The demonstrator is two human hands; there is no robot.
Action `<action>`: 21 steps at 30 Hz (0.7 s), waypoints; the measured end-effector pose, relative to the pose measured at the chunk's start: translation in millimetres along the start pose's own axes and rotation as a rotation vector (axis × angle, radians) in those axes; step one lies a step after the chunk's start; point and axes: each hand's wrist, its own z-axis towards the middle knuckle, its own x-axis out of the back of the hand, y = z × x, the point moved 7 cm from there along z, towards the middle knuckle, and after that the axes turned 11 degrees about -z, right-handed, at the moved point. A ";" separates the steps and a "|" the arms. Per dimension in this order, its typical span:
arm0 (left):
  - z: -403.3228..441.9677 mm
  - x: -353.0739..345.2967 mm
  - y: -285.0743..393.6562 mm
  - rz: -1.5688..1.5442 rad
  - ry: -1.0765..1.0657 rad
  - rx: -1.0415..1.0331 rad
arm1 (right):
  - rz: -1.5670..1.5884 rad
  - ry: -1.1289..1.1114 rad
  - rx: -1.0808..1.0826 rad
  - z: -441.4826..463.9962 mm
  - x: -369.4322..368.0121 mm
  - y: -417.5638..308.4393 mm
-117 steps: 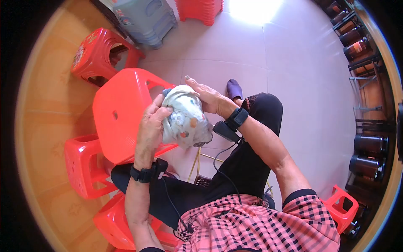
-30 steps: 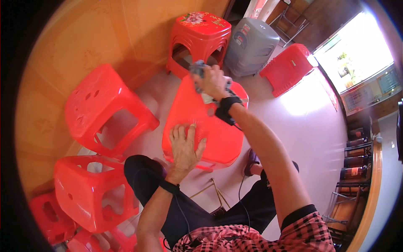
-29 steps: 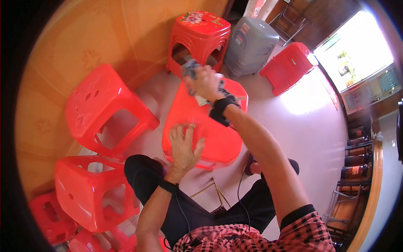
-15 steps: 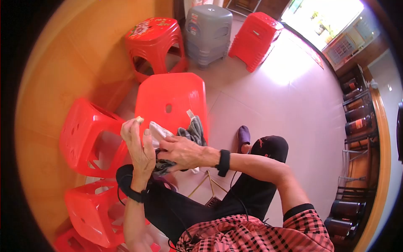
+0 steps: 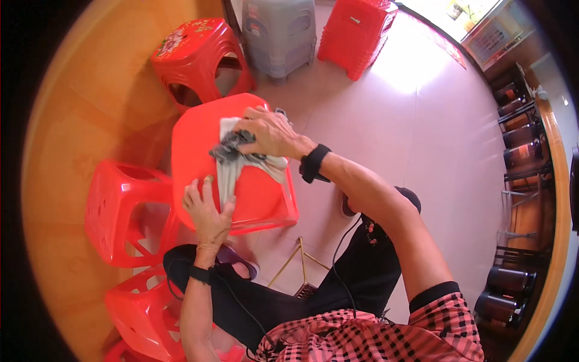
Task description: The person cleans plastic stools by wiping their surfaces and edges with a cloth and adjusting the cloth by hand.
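Cloth, grey and pale (image 5: 227, 151), is found bunched on the seat of the red stool (image 5: 198, 145) before the knees; a pale tail trails toward the near edge. The wad is clamped under the right hand (image 5: 269, 134), fingers and thumb curled over it from above. The left hand (image 5: 208, 215) is set at the near left of the seat, fingers spread apart and empty of any clear hold; whether the tail is touched by its thumb cannot be told.

Judged: more even contact would be had were the wad opened into a flat pad under the right palm, with the tail tucked in so that it is not snagged. Pressure is best kept downward and moderate, as a light plastic stool may skid; steadying is best done with the left hand, clear of the stroke.

Farther out, a flower-printed stool (image 5: 194, 57) is noted near the far left corner, with a grey stool stack (image 5: 280, 39) beyond. The wrist cable (image 5: 342, 256) should be kept off the seat.
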 end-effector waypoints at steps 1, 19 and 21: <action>3.4 -0.4 -2.0 -0.054 0.006 0.021 | -0.029 0.050 -0.063 6.3 0.4 11.9; 18.2 -7.9 6.6 0.105 -0.019 -0.030 | 0.595 0.389 -1.123 -18.4 -61.5 138.5; 17.8 -9.5 6.3 0.107 -0.015 -0.043 | 0.626 0.413 -1.094 -38.9 -64.6 122.2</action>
